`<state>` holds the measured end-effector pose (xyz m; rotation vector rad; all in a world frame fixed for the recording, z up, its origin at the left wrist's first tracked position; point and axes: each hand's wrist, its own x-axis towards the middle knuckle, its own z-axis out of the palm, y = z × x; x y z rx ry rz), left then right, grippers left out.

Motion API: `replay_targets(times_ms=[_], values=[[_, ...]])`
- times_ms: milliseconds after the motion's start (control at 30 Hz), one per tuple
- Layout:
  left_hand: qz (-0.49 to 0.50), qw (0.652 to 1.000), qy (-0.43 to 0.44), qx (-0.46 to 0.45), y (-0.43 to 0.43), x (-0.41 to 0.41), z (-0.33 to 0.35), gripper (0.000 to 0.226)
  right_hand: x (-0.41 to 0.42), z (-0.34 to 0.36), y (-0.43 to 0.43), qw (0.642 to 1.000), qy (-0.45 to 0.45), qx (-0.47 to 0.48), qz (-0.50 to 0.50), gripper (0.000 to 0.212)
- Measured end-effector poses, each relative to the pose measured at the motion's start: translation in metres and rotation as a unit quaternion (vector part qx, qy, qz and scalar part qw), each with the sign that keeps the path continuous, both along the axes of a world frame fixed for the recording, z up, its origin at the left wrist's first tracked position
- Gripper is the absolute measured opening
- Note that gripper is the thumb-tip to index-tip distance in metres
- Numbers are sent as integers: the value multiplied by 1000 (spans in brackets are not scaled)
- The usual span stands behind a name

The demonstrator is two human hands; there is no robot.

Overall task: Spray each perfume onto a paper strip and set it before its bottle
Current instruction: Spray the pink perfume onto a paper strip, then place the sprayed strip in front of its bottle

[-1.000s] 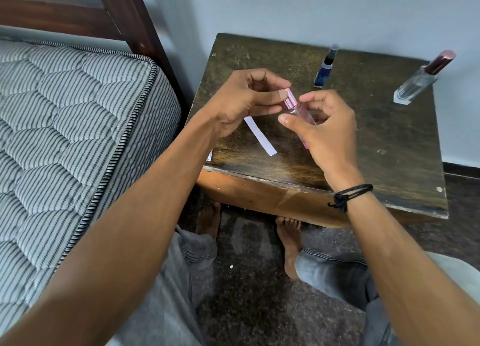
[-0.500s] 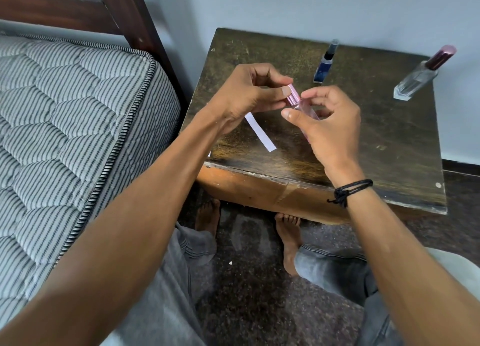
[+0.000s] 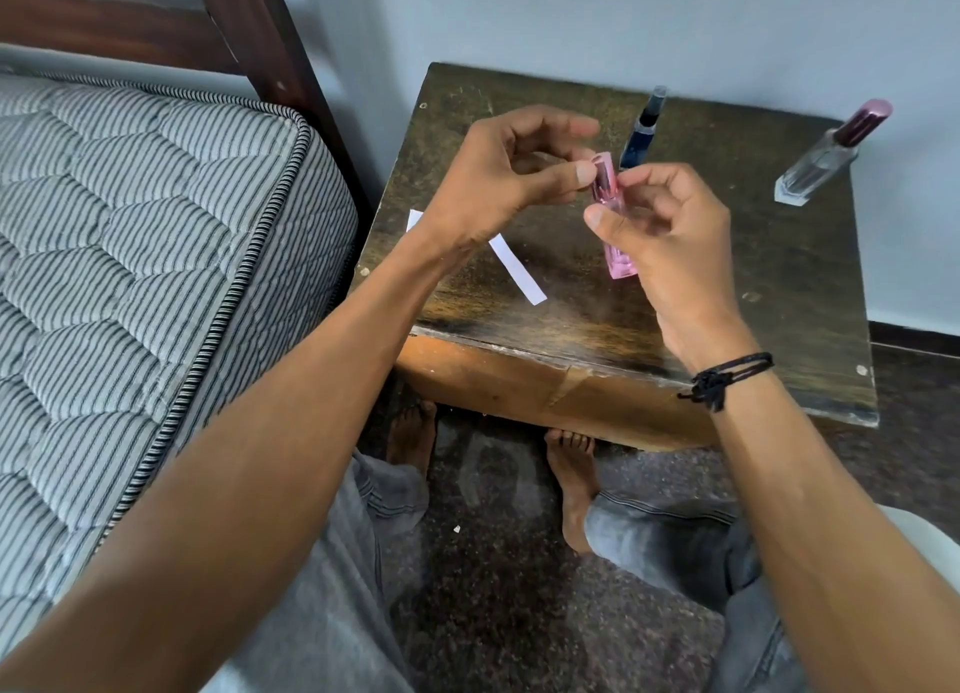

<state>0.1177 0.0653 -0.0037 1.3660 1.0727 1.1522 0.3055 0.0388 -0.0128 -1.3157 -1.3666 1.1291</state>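
Pink perfume bottle (image 3: 613, 229): small, light, slick glass; right hand (image 3: 670, 245) grips body, left hand (image 3: 498, 183) pinches cap (image 3: 603, 175). Paper strip (image 3: 517, 271) at 9 o'clock on tabletop (image 3: 779, 287), flimsy.

Both forearms extended forward over the knees, hands meeting at centre. The left hand (image 3: 511, 177) was curled, thumb pressed against the pink bottle's (image 3: 613, 219) cap. The right hand (image 3: 670, 240) gripped the bottle's body between thumb and fingers.
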Motion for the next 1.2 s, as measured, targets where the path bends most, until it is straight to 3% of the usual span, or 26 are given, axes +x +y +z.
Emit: replay_targets(times_ms=[133, 267, 333, 433, 633, 867, 1000, 1100, 1200], values=[[47, 999, -7, 11, 3, -5, -2, 30, 8, 0, 2, 1000, 25, 2, -1, 35], [113, 992, 50, 29, 10, -13, -8, 19, 18, 0, 6, 998, 63, -11, -10, 36], [139, 985, 94, 32, 14, -20, -11, 12, 23, 2, 8, 996, 88, -28, -12, 37], [163, 959, 226, 45, 20, -36, -14, 8, 30, 7, 9, 991, 122, -59, 2, 37], [90, 925, 368, 37, 16, -58, -13, 11, 39, 11, 14, 985, 132, -98, 51, 40], [-18, 920, 391, 11, 12, -78, -7, 22, 40, 16, 14, 981, 164, -93, 51, 49], [-57, 910, 411, 13, 12, -78, -13, 31, 39, 19, 15, 977, 196, -4, -83, 43], [-72, 902, 425, 25, 16, -76, -15, 32, 36, 17, 15, 965, 122, 127, -193, 27], [-78, 895, 437, 32, 16, -75, -16, 28, 29, 16, 12, 946, 55, 215, -238, 20]])
